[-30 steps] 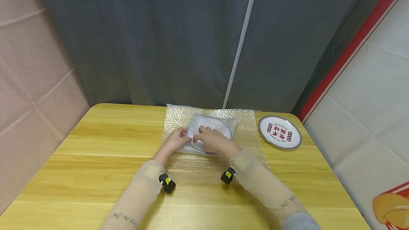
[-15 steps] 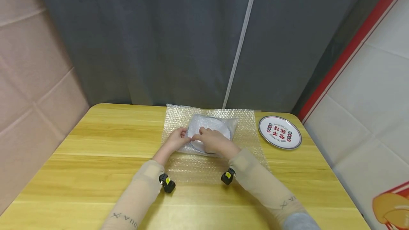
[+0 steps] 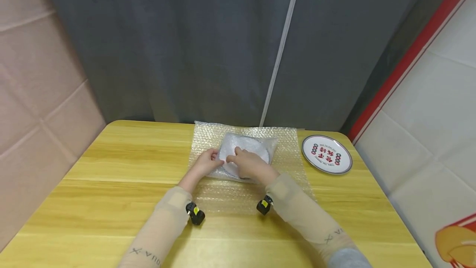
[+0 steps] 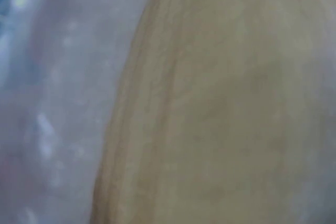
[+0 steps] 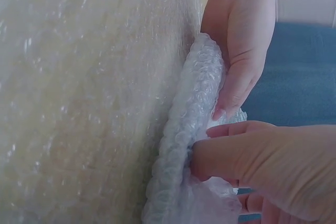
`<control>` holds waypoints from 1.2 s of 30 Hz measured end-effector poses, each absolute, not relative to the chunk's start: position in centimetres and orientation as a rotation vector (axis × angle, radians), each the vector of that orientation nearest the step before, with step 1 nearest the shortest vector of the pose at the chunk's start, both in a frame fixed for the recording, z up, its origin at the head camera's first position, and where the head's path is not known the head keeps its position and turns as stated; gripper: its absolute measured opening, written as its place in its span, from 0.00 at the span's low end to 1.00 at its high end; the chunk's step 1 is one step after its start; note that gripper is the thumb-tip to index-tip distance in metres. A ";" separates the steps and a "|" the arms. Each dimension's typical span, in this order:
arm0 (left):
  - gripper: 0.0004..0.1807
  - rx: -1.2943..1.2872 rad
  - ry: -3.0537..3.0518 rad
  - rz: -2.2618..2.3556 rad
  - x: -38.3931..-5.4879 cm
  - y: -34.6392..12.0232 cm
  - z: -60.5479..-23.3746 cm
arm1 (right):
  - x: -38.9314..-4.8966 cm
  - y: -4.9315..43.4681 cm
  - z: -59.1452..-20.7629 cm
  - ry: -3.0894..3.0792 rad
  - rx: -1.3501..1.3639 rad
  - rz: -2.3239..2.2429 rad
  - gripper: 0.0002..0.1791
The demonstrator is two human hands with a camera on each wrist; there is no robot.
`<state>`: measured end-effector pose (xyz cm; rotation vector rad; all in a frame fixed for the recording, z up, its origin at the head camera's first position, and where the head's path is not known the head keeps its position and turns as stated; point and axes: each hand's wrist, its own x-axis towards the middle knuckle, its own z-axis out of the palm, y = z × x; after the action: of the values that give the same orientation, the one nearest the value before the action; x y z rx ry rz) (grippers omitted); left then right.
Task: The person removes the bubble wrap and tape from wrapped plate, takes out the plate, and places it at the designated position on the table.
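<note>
A flat bubble-wrapped packet (image 3: 234, 140) with a round, dark-rimmed shape like a plate inside lies on a spread bubble wrap sheet (image 3: 286, 137). My left hand (image 3: 202, 163) grips the packet's left edge, thumb on top. Over the middle of the packet is my right hand (image 3: 250, 164), its fingers curled and its index pointing at the left thumb. The right wrist view shows the left hand (image 5: 244, 40) on the upright-looking wrap edge (image 5: 186, 114), while the right hand (image 5: 273, 163) pinches the wrap lower down. Blurred plastic (image 4: 68, 103) fills the left wrist view's left side.
A white plate (image 3: 326, 154) with red characters and a dark rim lies on the wooden table (image 3: 122, 177), right of the bubble wrap sheet. A grey curtain (image 3: 186, 53) hangs behind the table. Light panels stand at both sides.
My right index finger has drawn back slightly from the left thumb and the right fingers have shifted a little. The left hand, packet and plate have stayed in place.
</note>
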<state>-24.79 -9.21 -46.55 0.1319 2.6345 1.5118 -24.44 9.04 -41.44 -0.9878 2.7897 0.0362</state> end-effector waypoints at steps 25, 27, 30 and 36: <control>0.24 0.143 2.619 1.574 -24.9 -9.2 -46.9 | -24.5 9.2 -41.6 2.758 -0.824 -0.031 0.34; 0.24 0.142 2.620 1.577 -24.9 -9.2 -46.9 | -24.5 9.2 -41.6 2.765 -0.827 -0.032 0.34; 0.24 0.141 2.624 1.578 -24.9 -9.2 -46.9 | -24.5 9.4 -41.7 2.789 -0.838 -0.046 0.33; 0.23 0.140 2.620 1.585 -24.8 -9.2 -46.9 | -24.5 9.6 -41.8 2.816 -0.872 -0.034 0.29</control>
<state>-24.84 -9.19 -46.87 0.1404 2.6203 1.5853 -24.51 9.55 -41.78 -0.8721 2.8160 -0.0337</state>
